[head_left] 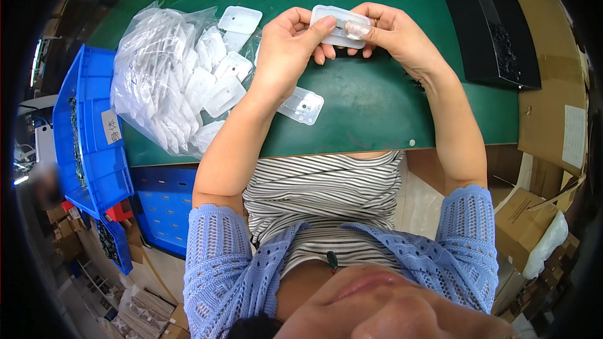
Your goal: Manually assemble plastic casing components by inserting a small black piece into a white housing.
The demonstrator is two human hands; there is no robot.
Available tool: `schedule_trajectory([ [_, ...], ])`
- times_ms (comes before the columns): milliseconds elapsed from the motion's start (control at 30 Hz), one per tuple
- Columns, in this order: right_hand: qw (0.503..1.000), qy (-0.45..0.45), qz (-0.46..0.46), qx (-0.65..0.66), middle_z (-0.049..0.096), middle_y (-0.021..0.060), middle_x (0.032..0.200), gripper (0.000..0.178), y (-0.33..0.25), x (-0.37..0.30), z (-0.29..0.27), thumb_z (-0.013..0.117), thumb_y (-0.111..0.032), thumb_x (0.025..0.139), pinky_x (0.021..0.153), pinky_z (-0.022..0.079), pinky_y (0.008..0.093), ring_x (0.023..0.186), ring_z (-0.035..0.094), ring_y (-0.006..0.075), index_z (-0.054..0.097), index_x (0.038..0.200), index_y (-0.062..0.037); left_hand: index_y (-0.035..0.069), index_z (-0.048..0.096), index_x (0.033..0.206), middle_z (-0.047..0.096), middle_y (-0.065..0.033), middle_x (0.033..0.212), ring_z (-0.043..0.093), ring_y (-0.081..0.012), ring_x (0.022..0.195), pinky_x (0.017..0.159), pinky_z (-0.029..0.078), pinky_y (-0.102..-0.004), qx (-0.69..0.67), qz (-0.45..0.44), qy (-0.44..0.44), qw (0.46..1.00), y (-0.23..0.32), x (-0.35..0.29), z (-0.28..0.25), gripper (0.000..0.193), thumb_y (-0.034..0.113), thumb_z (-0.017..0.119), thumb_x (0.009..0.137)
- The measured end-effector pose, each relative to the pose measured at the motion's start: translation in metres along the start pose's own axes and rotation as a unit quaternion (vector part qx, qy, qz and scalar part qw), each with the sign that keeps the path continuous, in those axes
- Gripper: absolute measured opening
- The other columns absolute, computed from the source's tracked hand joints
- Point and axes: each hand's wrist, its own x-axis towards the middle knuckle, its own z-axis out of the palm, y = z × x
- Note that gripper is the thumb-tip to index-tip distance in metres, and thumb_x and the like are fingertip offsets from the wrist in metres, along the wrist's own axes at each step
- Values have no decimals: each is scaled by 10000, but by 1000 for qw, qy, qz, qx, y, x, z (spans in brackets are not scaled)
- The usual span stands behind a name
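Near the front edge of the green table [377,110] I see a loose plastic cover [304,105] lying flat, with a clear bag [151,78] of similar ones to its left. Beyond that, the left hand [287,44] and right hand [397,32] pinch a whitish tray-like piece [338,21] by its two ends, thumbs on top, raised above the table. Off to the right, past the right hand, sits a black box [468,22].
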Motion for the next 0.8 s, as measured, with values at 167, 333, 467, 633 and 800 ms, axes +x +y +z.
schedule_trajectory([
  [167, 1000, -8, 18, 0, 597, 27, 778, 210, 1, 1, 1, 616, -214, 801, 557, 409, 183, 659, 548, 64, 550, 875, -30, 1, 532, 832, 582, -58, 630, 497, -64, 502, 482, 375, -180, 11, 10, 7, 1000, -1, -1, 2, 183, 161, 619, 820],
  [333, 999, -22, 27, -5, 595, 33, 764, 206, 4, 1, 0, 634, -217, 782, 535, 391, 178, 647, 553, 62, 527, 830, -48, 3, 529, 826, 589, -60, 641, 520, -70, 503, 479, 392, -184, 0, 10, -6, 1000, -5, -2, 5, 176, 146, 630, 811],
  [467, 997, 67, -26, 2, 579, 38, 817, 190, 6, 1, 10, 631, -151, 778, 550, 418, 199, 709, 556, 76, 524, 875, -28, -6, 509, 864, 609, -90, 715, 578, -113, 589, 572, 454, -199, -28, 15, 4, 999, -4, 1, 5, 186, 146, 610, 830],
  [633, 968, 176, -168, -56, 519, 76, 1040, 329, 4, 0, 23, 607, -79, 795, 614, 449, 212, 851, 546, 117, 437, 1072, -33, -26, 478, 884, 620, -124, 764, 642, -166, 673, 653, 515, -240, -122, 46, 43, 991, -4, 1, 6, 192, 127, 588, 845],
  [800, 896, 244, -305, -209, 490, 82, 1112, 275, 4, -2, 25, 618, -62, 784, 640, 475, 230, 938, 526, 152, 520, 1041, -55, -32, 472, 883, 625, -144, 783, 645, -176, 667, 656, 519, -241, -120, 70, 47, 989, 0, 0, 6, 208, 134, 590, 845],
])
